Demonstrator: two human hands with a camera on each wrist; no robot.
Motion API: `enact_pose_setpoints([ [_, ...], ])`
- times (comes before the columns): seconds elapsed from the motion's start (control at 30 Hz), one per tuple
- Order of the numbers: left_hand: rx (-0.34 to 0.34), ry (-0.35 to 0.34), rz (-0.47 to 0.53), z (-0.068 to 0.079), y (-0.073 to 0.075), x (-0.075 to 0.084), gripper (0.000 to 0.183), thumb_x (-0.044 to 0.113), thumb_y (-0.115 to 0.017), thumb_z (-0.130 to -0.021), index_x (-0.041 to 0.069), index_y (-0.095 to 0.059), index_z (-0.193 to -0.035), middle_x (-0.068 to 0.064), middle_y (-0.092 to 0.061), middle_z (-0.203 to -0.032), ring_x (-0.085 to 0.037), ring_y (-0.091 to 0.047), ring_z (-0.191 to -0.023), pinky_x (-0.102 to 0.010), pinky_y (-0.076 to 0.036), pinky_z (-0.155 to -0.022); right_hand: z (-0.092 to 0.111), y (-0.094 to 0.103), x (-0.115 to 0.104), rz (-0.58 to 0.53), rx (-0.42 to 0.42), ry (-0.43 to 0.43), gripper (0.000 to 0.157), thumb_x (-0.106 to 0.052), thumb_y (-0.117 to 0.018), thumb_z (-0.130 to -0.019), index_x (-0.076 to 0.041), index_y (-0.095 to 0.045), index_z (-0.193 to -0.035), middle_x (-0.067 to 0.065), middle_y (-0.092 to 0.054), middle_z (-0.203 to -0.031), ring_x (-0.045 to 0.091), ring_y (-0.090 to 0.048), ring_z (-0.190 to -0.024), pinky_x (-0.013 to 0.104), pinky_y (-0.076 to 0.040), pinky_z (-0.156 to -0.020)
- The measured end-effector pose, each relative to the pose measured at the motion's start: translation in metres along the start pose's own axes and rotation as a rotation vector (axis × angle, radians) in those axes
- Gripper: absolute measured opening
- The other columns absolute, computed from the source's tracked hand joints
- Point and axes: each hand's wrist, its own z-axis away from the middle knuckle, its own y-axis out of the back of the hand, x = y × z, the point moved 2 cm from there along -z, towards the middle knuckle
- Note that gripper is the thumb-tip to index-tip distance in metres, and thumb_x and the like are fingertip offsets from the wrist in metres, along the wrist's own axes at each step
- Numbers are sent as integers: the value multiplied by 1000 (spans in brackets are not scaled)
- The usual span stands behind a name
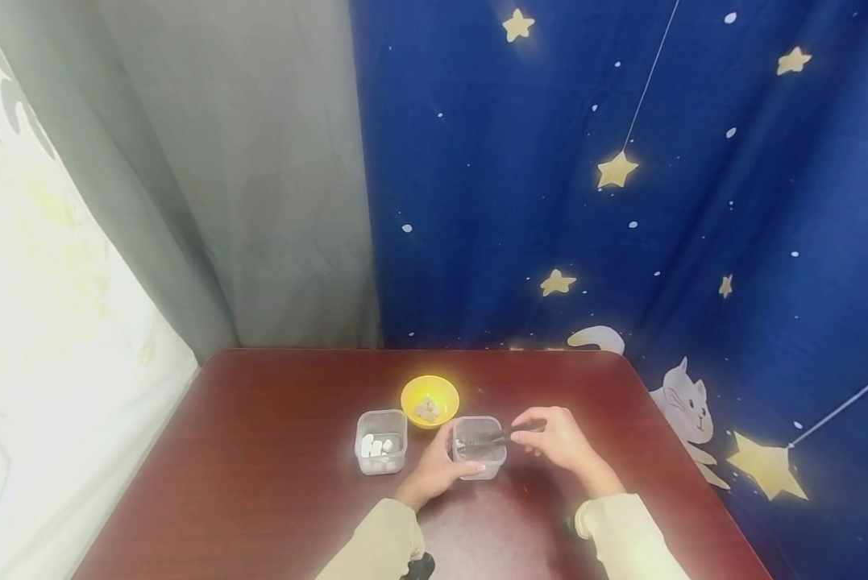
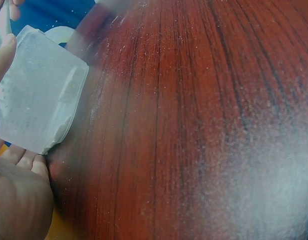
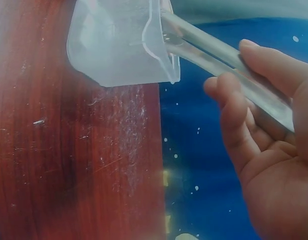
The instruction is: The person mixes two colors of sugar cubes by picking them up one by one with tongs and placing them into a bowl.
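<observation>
My left hand point(image 1: 434, 469) grips a clear square plastic container point(image 1: 483, 474), thumb on the near side and fingers around its left side. A few whitish pieces point(image 2: 69, 86) lie low inside it in the left wrist view. My right hand point(image 1: 562, 440) pinches a pair of translucent tongs point(image 3: 204, 41) between thumb and fingers. Their two arms reach over the rim into the container, and the walls blur their tips. I cannot tell whether the tongs hold a piece.
Left of my left hand stands a second clear container point(image 1: 381, 468) with several white pieces point(image 1: 377, 446). Behind it, a yellow bowl point(image 1: 445, 391) holds small greyish-beige chunks point(image 1: 426, 409). All stand on a dark red wooden table point(image 1: 274, 483), with curtains point(image 1: 477, 201) beyond its far edge.
</observation>
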Motion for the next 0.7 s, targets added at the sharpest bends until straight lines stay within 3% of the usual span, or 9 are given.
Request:
enact_pose_setpoints([
  [0.13, 1, -2, 3, -1, 0, -1, 82, 19, -86, -73, 14, -42, -142, -3, -56, -127, -22, -54, -113, -45, -39, -101, 2, 0, 3, -14, 35, 5, 23, -18, -81, -79, -7, -73, -98, 10, -68, -68, 32, -65, -58, 34, -52, -48],
  [0.27, 7, 2, -1, 0, 0, 1, 81, 18, -86, -73, 14, -42, -141, -2, -57, -126, -21, -54, -113, -45, -39, -101, 4, 0, 5, -29, 71, 16, 20, -18, -81, -78, -12, -74, -96, 3, -66, -64, 34, -65, -58, 33, -52, -48],
  [0.4, 9, -13, 25, 5, 0, 15, 81, 12, -84, -73, 7, -41, -141, -9, -57, -126, -28, -54, -113, -50, -39, -101, 5, 0, 7, -50, 100, 7, 21, -16, -82, -78, -11, -74, -96, 0, -65, -61, 35, -64, -57, 33, -52, -47],
  [0.53, 4, -21, 50, 10, 2, 28, 80, 8, -83, -74, 2, -40, -141, -16, -56, -127, -35, -53, -115, -55, -38, -101, 7, 1, 10, -61, 119, -9, 24, -17, -82, -78, -7, -74, -97, 0, -64, -60, 25, -63, -53, 32, -51, -47],
  [0.7, 6, -21, 35, 6, 1, 18, 80, 12, -83, -74, 5, -41, -141, -12, -57, -127, -33, -54, -115, -53, -39, -101, 8, 1, 15, -85, 141, -13, 25, -17, -82, -79, -4, -73, -98, 3, -65, -63, 20, -62, -53, 33, -53, -49],
])
